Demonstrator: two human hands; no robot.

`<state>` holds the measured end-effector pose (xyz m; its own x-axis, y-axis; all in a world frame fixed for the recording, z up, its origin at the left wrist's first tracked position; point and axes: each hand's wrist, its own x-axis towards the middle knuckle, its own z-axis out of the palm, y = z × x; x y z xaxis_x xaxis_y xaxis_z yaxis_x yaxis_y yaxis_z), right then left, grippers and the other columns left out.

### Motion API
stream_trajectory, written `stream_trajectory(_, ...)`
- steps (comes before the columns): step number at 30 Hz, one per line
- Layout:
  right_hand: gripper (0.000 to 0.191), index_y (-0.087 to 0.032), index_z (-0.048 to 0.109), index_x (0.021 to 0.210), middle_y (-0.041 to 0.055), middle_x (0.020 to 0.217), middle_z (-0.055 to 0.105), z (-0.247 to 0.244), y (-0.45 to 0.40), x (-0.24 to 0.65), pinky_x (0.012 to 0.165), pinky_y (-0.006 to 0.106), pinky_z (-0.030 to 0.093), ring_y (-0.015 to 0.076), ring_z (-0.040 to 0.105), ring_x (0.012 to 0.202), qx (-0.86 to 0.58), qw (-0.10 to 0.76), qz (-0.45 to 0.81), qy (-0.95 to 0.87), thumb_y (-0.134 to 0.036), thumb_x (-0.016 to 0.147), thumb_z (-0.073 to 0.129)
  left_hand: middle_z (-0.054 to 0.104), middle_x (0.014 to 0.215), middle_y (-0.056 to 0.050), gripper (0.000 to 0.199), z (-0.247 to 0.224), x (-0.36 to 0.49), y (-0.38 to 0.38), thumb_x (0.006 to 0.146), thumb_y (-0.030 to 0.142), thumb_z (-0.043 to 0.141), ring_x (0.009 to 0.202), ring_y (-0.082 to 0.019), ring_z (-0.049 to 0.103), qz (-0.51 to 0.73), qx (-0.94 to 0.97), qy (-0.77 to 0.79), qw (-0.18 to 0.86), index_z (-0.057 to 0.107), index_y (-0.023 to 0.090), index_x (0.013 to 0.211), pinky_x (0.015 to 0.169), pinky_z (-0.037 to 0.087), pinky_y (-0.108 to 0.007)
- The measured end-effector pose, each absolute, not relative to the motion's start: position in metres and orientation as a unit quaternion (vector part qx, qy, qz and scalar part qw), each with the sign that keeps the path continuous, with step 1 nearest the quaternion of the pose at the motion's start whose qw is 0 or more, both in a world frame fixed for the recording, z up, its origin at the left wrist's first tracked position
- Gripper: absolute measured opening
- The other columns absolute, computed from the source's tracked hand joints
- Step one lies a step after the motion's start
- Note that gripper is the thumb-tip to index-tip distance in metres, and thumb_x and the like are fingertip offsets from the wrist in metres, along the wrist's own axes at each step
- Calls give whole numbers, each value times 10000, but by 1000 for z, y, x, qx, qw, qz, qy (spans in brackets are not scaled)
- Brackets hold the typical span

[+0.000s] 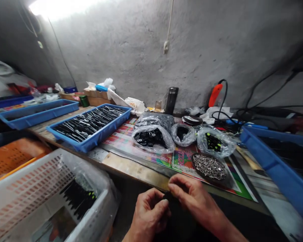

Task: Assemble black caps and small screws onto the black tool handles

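Just in front of the bench edge, my left hand pinches a small black part, which is dark and mostly hidden by the fingers. Close beside it on the right, my right hand has its thumb and fingertips together at the part's far side; what lies between them is too dark to make out. Beyond the right hand sits a dark round dish of small silver metal pins or rivets. Open plastic bags behind it hold black discs, small dark pieces and black-and-green pieces.
A blue tray of long black pieces lies left on the bench, with another blue tray farther left. At right is a blue bin. A white basket holding black-green pieces stands lower left. A black flask stands near the wall.
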<state>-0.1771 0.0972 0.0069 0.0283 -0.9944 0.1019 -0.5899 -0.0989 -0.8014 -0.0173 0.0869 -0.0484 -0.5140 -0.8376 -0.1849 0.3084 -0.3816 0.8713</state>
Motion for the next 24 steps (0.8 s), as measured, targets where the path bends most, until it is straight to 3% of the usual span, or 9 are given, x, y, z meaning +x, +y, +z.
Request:
stream_trajectory(4,196,-183,694,839,17,770,708,34,46,-173,654,254,440,175,640,707,-700,124,-244,660,-260,900,525,587,505,25,524,-47,-7,79,610,584,814,327,-14,356,-755,355,-401,379,549,149,731,330,233,-147)
stream_trajectory(11,131,-164,698,948,108,996,717,33,-44,-147,794,298,420,252,646,958,-685,21,-167,709,-202,896,584,583,491,22,554,-62,7,68,595,637,794,303,-16,337,-744,362,-395,400,539,157,705,319,204,-159)
stream_trajectory(16,211,-143,645,1059,147,1013,700,20,-72,-136,717,323,426,296,661,924,-657,-16,-131,742,-284,905,613,578,491,20,545,-68,16,64,611,635,785,315,-14,338,-737,374,-378,417,541,156,699,328,193,-155)
stream_trajectory(24,164,-145,707,959,132,916,725,14,-72,-151,753,317,436,289,671,937,-654,-7,-114,748,-172,864,576,575,488,24,543,-73,22,63,607,632,789,323,-16,341,-738,389,-368,411,536,164,708,336,199,-150)
